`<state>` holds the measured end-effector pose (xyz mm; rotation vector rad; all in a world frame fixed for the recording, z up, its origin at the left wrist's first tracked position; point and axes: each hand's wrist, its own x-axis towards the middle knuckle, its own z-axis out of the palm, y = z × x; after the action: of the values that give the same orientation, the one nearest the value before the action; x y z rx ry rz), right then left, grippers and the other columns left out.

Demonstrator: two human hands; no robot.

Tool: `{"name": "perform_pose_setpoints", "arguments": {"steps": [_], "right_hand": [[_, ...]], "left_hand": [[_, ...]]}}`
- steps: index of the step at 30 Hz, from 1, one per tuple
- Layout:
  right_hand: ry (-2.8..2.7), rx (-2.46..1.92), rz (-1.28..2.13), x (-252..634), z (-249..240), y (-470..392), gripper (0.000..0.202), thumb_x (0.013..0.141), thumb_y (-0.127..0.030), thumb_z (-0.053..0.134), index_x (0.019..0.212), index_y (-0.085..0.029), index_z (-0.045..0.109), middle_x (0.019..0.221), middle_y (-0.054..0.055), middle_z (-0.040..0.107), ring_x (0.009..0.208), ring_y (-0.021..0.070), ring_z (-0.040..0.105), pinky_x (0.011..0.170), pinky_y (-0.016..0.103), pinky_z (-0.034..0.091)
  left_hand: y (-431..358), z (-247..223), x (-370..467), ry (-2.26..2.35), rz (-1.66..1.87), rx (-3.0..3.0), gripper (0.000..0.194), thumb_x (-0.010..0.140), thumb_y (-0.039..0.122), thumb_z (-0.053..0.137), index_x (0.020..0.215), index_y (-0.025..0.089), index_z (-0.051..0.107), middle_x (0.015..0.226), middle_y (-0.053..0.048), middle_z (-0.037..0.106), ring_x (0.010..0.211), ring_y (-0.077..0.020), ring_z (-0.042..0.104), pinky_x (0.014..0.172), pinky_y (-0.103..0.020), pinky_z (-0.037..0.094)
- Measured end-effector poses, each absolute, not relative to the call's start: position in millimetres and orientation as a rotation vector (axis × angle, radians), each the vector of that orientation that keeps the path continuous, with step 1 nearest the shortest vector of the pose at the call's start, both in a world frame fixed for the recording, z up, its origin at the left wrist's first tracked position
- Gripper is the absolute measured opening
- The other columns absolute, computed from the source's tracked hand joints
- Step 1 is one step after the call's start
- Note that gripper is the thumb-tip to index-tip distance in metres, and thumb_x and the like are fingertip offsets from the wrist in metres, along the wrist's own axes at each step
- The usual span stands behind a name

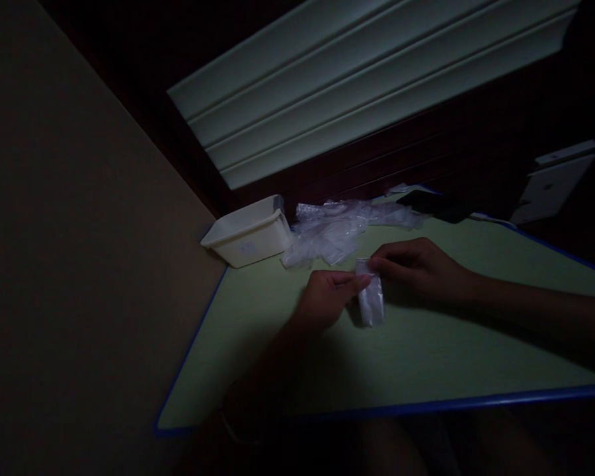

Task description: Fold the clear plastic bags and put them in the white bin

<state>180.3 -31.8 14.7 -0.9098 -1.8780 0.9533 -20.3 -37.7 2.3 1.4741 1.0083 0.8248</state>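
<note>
A small clear plastic bag hangs between my two hands, just above the green table. My left hand pinches its left side near the top, with the thumb across the front. At the upper right corner of the bag, my right hand closes thumb and fingers on its edge. The bag looks flat, and I cannot make out anything inside it. Behind my hands lies a loose pile of similar clear bags.
A white plastic bin stands at the table's back left, beside the wall. A dark flat object lies at the back. Farther right is a white box or device. Blue edging runs along the table's near side.
</note>
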Motion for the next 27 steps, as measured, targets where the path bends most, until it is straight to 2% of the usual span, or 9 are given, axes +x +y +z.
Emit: {"name": "perform_pose_setpoints", "arguments": {"steps": [6, 14, 20, 23, 27], "right_hand": [[-1.838, -0.945, 0.917, 181.9, 15.9, -29.2, 0.033, 0.084, -0.049, 0.060, 0.077, -0.019, 0.071, 0.070, 0.002, 0.066, 0.065, 0.0159, 0.057, 0.061, 0.028, 0.045], [-1.746, -0.977, 0.859, 186.6, 13.6, -22.2, 0.033, 0.084, -0.048, 0.061, 0.073, -0.017, 0.069, 0.066, 0.001, 0.059, 0.060, 0.0128, 0.051, 0.055, 0.025, 0.039], [-1.666, -0.962, 0.829, 190.7, 10.4, -14.0, 0.035, 0.083, -0.049, 0.062, 0.072, -0.017, 0.068, 0.061, -0.001, 0.056, 0.055, 0.0110, 0.046, 0.051, 0.024, 0.035], [-1.655, -0.963, 0.866, 188.6, 11.2, -15.4, 0.035, 0.081, -0.050, 0.063, 0.071, -0.017, 0.068, 0.061, -0.001, 0.056, 0.055, 0.0110, 0.047, 0.052, 0.025, 0.036], [-1.680, -0.964, 0.921, 183.8, 14.3, -21.0, 0.033, 0.080, -0.050, 0.065, 0.071, -0.018, 0.069, 0.064, 0.000, 0.060, 0.058, 0.0121, 0.051, 0.055, 0.025, 0.040]], "left_hand": [[-37.6, 3.0, -21.5, 1.001, 0.812, 1.419, 0.042, 0.075, 0.048, 0.072, 0.092, 0.009, 0.075, 0.071, -0.008, 0.070, 0.059, -0.0139, 0.062, 0.063, -0.029, 0.051], [-38.1, 5.6, -23.0, 0.981, 0.803, 1.412, 0.037, 0.076, 0.043, 0.072, 0.086, 0.008, 0.074, 0.067, -0.007, 0.069, 0.055, -0.0114, 0.061, 0.061, -0.027, 0.051], [-37.3, 5.7, -22.9, 0.941, 0.767, 1.382, 0.039, 0.077, 0.045, 0.071, 0.085, 0.007, 0.070, 0.080, -0.013, 0.072, 0.071, -0.0173, 0.068, 0.067, -0.029, 0.053], [-37.4, 8.2, -21.8, 0.910, 0.951, 1.329, 0.039, 0.076, 0.047, 0.072, 0.090, 0.011, 0.065, 0.087, -0.010, 0.071, 0.075, -0.0167, 0.068, 0.073, -0.032, 0.054], [-42.6, 16.2, -21.1, 0.779, 1.061, 1.383, 0.038, 0.082, 0.052, 0.065, 0.097, 0.018, 0.064, 0.102, -0.008, 0.069, 0.092, -0.0176, 0.066, 0.085, -0.031, 0.050]]}}
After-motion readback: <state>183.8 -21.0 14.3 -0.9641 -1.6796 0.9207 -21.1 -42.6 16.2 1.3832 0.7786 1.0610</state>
